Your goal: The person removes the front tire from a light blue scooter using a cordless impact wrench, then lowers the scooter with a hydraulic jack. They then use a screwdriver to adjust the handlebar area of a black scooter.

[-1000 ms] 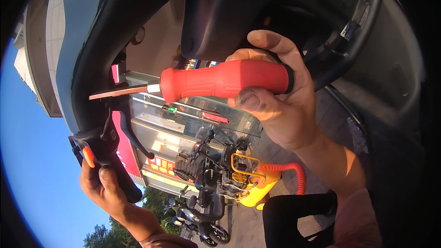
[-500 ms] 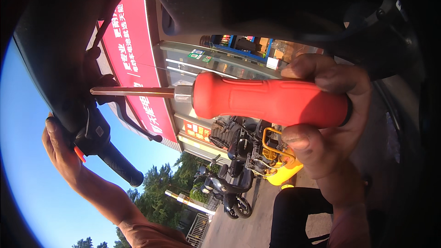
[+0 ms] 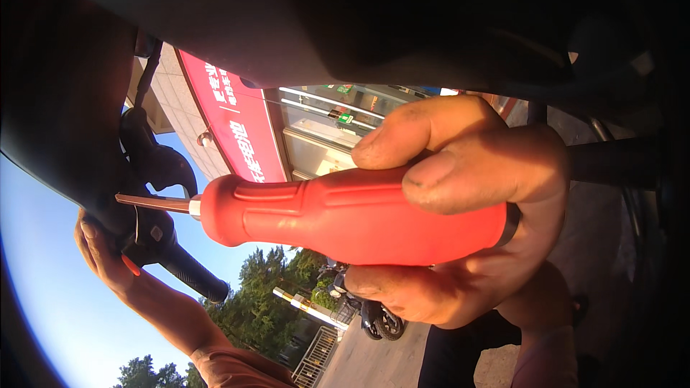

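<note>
A screwdriver (image 3: 359,219) with a thick red handle lies nearly level across the middle. My right hand (image 3: 496,172) is closed round the handle's rear, fingers above and thumb below. Its metal shaft points left, and the tip overlaps the dark front panel (image 3: 57,136) of a scooter; whether it sits in a screw cannot be made out. My left hand (image 3: 108,262) holds the outer edge of the panel beside the handlebar switch housing (image 3: 152,233), its fingers partly hidden behind it. Just right of that hand sticks out a black rubber handlebar grip (image 3: 198,273).
A dark bodywork part (image 3: 323,21) hangs over the upper view, close above my right hand. A brake lever (image 3: 169,165) lies behind the screwdriver. Farther off are a red shop sign (image 3: 241,126), a parked scooter (image 3: 377,316), a metal fence (image 3: 316,356) and trees (image 3: 251,294).
The screwdriver and my right hand have come closer to the view, moving left and lower. My right fingers have shifted forward along the handle. The left hand keeps its hold on the panel.
</note>
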`<state>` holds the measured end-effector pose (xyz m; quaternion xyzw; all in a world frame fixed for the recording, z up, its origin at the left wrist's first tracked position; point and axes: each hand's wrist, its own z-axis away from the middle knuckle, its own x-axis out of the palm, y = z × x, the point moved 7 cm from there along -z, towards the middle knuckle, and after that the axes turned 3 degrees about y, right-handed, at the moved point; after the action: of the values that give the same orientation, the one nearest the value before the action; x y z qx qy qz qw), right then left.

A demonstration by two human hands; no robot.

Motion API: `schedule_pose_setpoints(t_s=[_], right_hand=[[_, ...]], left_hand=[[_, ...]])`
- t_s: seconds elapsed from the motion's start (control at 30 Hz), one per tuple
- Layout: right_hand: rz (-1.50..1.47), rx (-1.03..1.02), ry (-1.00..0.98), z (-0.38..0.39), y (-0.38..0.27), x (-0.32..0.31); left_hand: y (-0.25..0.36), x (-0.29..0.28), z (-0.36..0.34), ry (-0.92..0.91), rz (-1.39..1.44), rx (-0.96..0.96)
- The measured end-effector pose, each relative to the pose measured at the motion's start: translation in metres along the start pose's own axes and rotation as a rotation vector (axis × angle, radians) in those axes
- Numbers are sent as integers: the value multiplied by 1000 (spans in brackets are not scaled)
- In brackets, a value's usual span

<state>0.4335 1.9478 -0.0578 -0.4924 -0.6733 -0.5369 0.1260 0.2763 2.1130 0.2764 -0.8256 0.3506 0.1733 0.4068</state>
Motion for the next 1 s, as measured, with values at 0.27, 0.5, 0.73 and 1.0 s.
schedule_pose_setpoints(t_s=[0.27, 0.5, 0.73, 1.0], right_hand=[[2, -35, 8, -4, 6, 5], [-9, -57, 6, -7, 9, 10], [-21, -67, 4, -10, 13, 11], [-49, -61, 19, -17, 18, 17]], left_hand=[[-3, -4, 10, 94, -29, 15], [-11, -13, 14, 205, -74, 10], [-11, -10, 17, 283, -77, -18], [-2, 9, 11, 182, -103, 48]])
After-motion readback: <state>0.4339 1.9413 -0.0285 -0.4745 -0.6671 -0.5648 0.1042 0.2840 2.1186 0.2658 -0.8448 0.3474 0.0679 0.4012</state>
